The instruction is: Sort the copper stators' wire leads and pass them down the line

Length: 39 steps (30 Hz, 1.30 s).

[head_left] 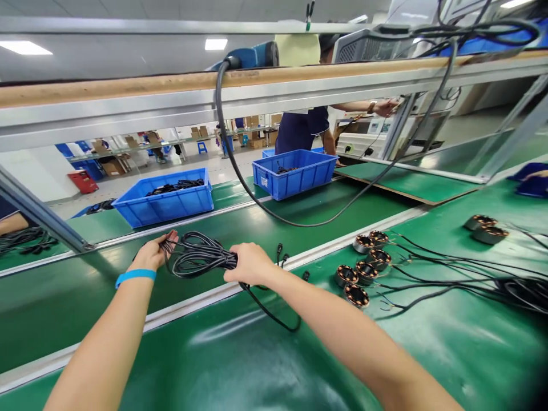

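Note:
A bundle of black cables (201, 254) stretches between my two hands, above the green conveyor belt (107, 285). My right hand (250, 264) is wrapped round the bundle at its right end. Below that hand, loose ends with black connectors (306, 276) hang over the pale rail and green work surface. At the bundle's left end, my left hand (156, 251), with a blue band on the wrist, has its fingers bent around the thin cable loops. Its palm side is partly hidden.
Two blue bins (165, 197) with black cables stand beyond the belt. Several copper-wound stators (366, 272) with black leads lie at right. A thick black cable (299, 222) droops from the overhead shelf (149, 83). A co-worker (299, 131) stands behind the bins.

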### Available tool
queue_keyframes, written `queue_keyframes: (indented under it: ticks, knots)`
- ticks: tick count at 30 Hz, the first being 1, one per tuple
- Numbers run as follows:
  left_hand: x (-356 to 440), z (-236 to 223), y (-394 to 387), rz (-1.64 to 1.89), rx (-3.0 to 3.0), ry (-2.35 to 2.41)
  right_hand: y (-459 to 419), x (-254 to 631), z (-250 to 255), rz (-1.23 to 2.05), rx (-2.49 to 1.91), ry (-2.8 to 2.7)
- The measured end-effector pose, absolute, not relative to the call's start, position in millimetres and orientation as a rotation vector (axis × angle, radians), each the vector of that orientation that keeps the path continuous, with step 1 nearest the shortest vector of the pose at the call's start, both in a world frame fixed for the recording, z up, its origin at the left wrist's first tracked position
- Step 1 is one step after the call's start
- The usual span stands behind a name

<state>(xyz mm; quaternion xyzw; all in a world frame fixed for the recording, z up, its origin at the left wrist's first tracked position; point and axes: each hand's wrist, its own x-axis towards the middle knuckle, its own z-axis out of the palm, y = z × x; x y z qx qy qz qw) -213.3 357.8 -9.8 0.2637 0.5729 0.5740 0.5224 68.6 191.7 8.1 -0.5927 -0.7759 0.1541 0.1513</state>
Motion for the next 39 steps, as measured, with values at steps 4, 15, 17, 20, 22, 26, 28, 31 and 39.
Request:
queue_keyframes:
  ticks: [4,15,17,20,22,26,28,31,39]
  knots:
    - [-191,2,332,1.236,0.619,1.31,166,93,62,0.213,-1.727,-2.262]
    - [-86,-35,224,1.006,0.84,1.02,14,162,128,-0.286,-2.244,-2.429]
    - [-72,-44,204,0.889,0.954,0.977,-7,175,123,-0.313,-2.365,-2.378]
    - [-75,-58,184,0.663,1.195,0.996,-22,204,94,-0.429,-2.364,-2.37]
    - [-95,-66,181,0.576,1.408,1.098,-22,224,68,-0.467,-2.253,-2.443]
    - [-152,-69,206,0.662,1.843,1.43,14,230,32,-0.176,-2.045,-2.499]
    - [-172,-66,225,0.647,2.033,1.508,51,208,24,-0.032,-1.929,-2.451]
    - [-179,-67,246,0.438,2.29,1.433,122,152,14,0.15,-1.793,-2.378]
    - [-160,-79,272,0.002,2.541,1.328,268,47,-24,0.346,-1.886,-2.43]
